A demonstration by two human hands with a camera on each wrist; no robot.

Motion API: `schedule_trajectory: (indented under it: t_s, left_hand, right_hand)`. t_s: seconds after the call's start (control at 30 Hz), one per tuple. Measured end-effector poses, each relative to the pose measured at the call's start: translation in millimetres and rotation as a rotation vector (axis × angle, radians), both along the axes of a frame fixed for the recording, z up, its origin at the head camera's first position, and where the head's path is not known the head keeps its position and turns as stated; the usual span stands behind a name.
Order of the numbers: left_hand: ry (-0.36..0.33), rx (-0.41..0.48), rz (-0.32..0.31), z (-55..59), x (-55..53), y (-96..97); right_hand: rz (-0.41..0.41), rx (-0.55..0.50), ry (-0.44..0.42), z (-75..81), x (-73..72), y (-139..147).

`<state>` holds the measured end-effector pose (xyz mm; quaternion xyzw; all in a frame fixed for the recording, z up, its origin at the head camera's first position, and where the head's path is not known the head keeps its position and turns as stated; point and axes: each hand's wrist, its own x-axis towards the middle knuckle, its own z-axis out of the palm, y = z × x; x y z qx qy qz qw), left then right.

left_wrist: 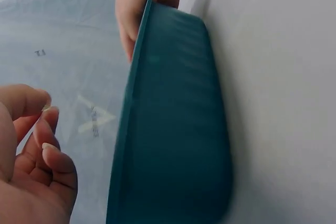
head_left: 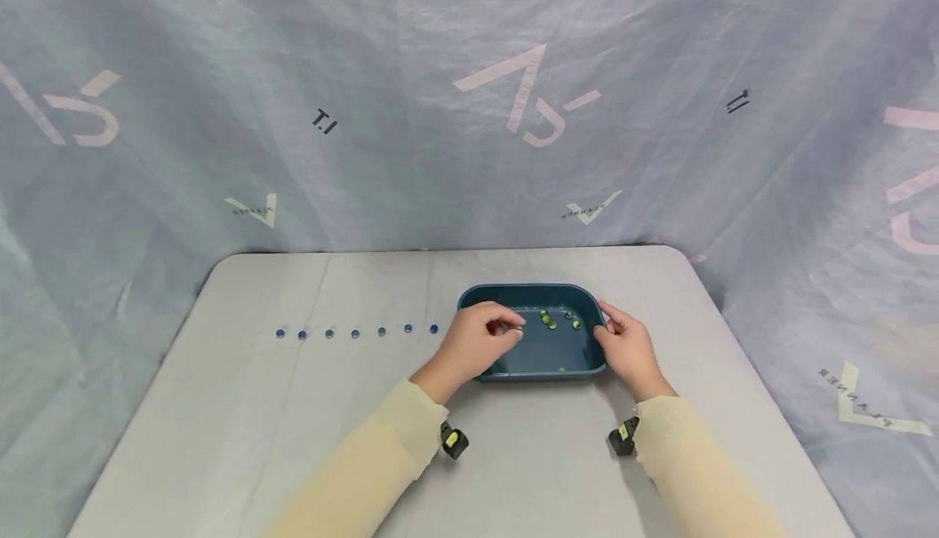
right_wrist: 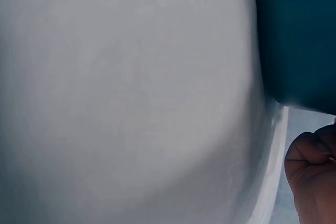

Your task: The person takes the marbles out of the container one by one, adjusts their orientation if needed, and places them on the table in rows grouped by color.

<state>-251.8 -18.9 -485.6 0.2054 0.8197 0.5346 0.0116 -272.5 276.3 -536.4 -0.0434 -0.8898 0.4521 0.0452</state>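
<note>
My left hand (head_left: 480,342) is over the left part of a dark teal tray (head_left: 493,377), thumb and fingertips together. Between them a small pale marble (left_wrist: 46,108) just shows, mostly hidden by the fingertips. My right hand (head_left: 629,354) grips the tray's right end, its thumb over the rim. Several yellow-green glass marbles (head_left: 546,319) lie inside the tray, mostly toward its back right. In the left wrist view the tray's side wall (left_wrist: 173,114) stands beside the left hand, with the right hand (left_wrist: 144,3) at its far end.
A spaced row of blue and greenish glass marbles, among them a blue marble (head_left: 434,328) and a greenish one (head_left: 381,332), runs across the table left of the tray. The white-covered table (head_left: 220,407) meets a grey cloth (head_left: 411,147) behind and at both sides.
</note>
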Motion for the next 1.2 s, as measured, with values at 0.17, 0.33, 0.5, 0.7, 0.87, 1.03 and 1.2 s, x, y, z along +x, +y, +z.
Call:
schedule_trajectory:
  t_s: [0.17, 0.33, 0.5, 0.7, 0.87, 1.03, 1.2]
  left_hand:
    - [0.024, 0.049, 0.108, -2.9, 8.9, -32.2]
    - [0.054, 0.105, 0.218, -5.2, 11.8, -59.1]
    - [0.062, 0.15, 0.297, -7.2, 13.7, -83.4]
    - [0.027, 0.145, 0.363, -16.8, 17.5, -107.7]
    - [0.014, 0.121, 0.38, -23.2, 19.1, -114.1]
    - [-0.016, 0.098, 0.374, -34.8, 18.0, -109.5]
    - [-0.073, 0.146, 0.363, -46.0, 14.4, -103.0]
  right_hand:
    - [-0.005, -0.001, 0.001, -0.2, -0.2, -2]
    - [-0.009, -0.001, -0.006, -1.0, 0.5, -1]
    - [-0.017, -0.01, -0.011, -1.2, 1.3, 0]
    - [-0.016, -0.012, 0.0, 0.7, 1.7, -2]
    - [-0.014, -0.014, 0.0, 0.5, 1.7, -2]
    - [-0.016, -0.017, 0.002, -0.9, 1.3, -1]
    - [-0.013, -0.01, 0.009, -2.6, 0.0, -1]
